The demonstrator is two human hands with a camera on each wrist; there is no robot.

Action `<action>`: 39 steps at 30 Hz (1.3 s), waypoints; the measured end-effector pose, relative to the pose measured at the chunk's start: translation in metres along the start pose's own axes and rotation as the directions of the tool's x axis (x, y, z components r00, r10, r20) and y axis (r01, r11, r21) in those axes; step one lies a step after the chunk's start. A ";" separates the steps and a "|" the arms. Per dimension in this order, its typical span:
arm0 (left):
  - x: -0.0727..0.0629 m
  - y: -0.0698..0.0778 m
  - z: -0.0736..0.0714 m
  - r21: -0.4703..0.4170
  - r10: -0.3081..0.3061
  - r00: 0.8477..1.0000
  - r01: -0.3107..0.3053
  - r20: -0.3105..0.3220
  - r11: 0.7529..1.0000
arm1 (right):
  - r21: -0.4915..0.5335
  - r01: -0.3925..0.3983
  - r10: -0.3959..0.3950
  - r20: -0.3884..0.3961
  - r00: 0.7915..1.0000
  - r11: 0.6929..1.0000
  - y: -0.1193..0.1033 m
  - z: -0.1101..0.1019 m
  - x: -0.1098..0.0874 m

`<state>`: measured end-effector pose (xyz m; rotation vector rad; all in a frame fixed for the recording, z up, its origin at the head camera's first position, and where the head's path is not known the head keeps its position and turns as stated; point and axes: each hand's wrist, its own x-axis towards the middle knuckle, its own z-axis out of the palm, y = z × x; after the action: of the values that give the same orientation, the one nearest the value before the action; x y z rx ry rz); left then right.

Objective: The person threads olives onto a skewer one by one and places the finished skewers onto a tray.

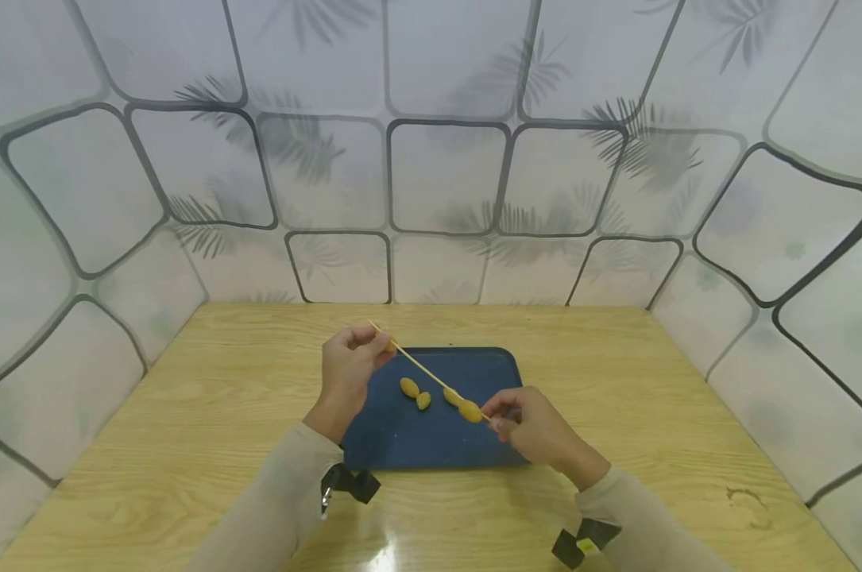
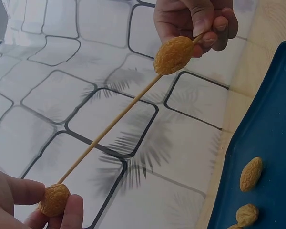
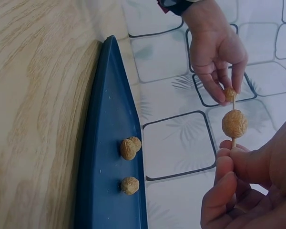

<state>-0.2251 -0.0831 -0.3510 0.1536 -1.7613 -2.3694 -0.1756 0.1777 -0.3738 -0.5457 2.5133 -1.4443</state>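
A thin wooden skewer (image 1: 425,369) slants between both hands above the tray. My right hand (image 1: 538,425) pinches its near end with thumb and fingers. Just beyond those fingertips, a wrinkled golden-brown oval ball (image 2: 173,55) is threaded on the skewer. At the other end, my left hand (image 1: 348,369) pinches a second wrinkled ball (image 2: 54,200) between thumb and fingers, against the skewer. Whether the stick pierces that ball, I cannot tell. The food's exact kind is unclear. Below lies a blue tray (image 1: 431,449) with 3 more balls, one of them a wrinkled ball (image 1: 409,388) at left.
The tray rests on a light wood-grain table (image 1: 187,445). Patterned white panels (image 1: 445,175) with grey outlines and leaf prints stand round the table's back and sides. Black straps with small devices sit on both sleeved wrists.
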 end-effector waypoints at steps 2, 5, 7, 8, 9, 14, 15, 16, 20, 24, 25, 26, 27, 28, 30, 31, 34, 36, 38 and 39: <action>0.000 0.000 0.000 0.001 -0.009 1.000 0.009 0.005 1.000 | -0.011 -0.001 0.001 -0.004 1.000 1.000 -0.001 0.000 0.001; -0.001 -0.001 0.001 0.000 -0.026 0.999 0.026 0.019 1.000 | -0.022 0.005 -0.005 -0.008 1.000 1.000 -0.003 0.001 0.003; -0.001 -0.002 0.001 -0.006 -0.038 0.999 0.039 0.032 0.999 | -0.024 0.011 -0.011 -0.008 1.000 1.000 -0.004 0.001 0.003; -0.002 -0.003 0.002 -0.011 -0.044 0.998 0.045 0.039 0.999 | -0.023 0.013 -0.013 -0.008 1.000 1.000 -0.005 0.001 0.004; -0.002 -0.003 0.002 -0.016 -0.047 0.998 0.048 0.046 0.999 | -0.023 0.016 -0.016 -0.009 1.000 1.000 -0.006 0.001 0.004; -0.006 -0.003 0.004 -0.045 -0.049 0.997 0.052 0.065 0.998 | -0.013 0.018 -0.018 -0.009 1.000 1.000 -0.010 0.002 0.005; -0.007 -0.003 0.005 -0.052 -0.045 0.997 0.049 0.069 0.997 | -0.011 0.020 -0.020 -0.008 1.000 1.000 -0.010 0.002 0.005; -0.008 -0.003 0.005 -0.057 -0.044 0.996 0.049 0.073 0.997 | -0.012 0.024 -0.024 -0.007 1.000 1.000 -0.011 0.002 0.006; -0.012 -0.005 0.008 -0.066 -0.047 0.994 0.053 0.096 0.996 | -0.022 0.033 -0.033 -0.008 0.999 0.999 -0.011 0.002 0.008; -0.015 -0.006 0.011 -0.063 -0.041 0.994 0.048 0.103 0.997 | -0.017 0.035 -0.035 -0.004 0.999 0.999 -0.011 0.003 0.010; -0.015 -0.006 0.012 -0.059 -0.038 0.994 0.044 0.104 0.997 | -0.013 0.036 -0.036 -0.002 0.999 0.999 -0.012 0.003 0.010; -0.016 -0.007 0.012 -0.057 -0.036 0.994 0.042 0.104 0.997 | -0.008 0.034 -0.034 -0.003 0.999 0.999 -0.012 0.003 0.010; -0.016 -0.008 0.013 -0.053 -0.036 0.994 0.042 0.106 0.998 | -0.005 0.032 -0.032 -0.002 0.999 0.999 -0.013 0.003 0.010; -0.016 -0.009 0.013 -0.044 -0.038 0.993 0.043 0.110 0.998 | -0.003 0.033 -0.033 -0.001 0.999 0.999 -0.014 0.003 0.010; -0.018 -0.011 0.015 -0.024 -0.043 0.992 0.046 0.119 0.999 | -0.002 0.030 -0.030 -0.004 1.000 1.000 -0.015 0.003 0.010; -0.019 -0.011 0.016 -0.011 -0.046 0.992 0.048 0.121 0.999 | -0.003 0.028 -0.028 -0.006 1.000 1.000 -0.016 0.003 0.011; -0.023 -0.012 0.020 0.040 -0.062 0.990 0.058 0.129 0.998 | 0.002 0.024 -0.024 -0.010 1.000 1.000 -0.017 0.004 0.013; -0.025 -0.014 0.022 0.070 -0.075 0.988 0.066 0.136 0.995 | 0.012 0.018 -0.017 -0.013 1.000 1.000 -0.018 0.005 0.015; -0.027 -0.014 0.024 0.094 -0.084 0.986 0.071 0.144 0.993 | 0.023 0.009 -0.008 -0.015 1.000 1.000 -0.019 0.005 0.015; -0.027 -0.015 0.025 0.099 -0.086 0.985 0.072 0.148 0.992 | 0.027 0.005 -0.004 -0.014 1.000 1.000 -0.019 0.005 0.016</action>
<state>-0.2042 -0.0503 -0.3587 0.0581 -1.9714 -2.4120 -0.1840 0.1583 -0.3595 -0.5386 2.5007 -1.4871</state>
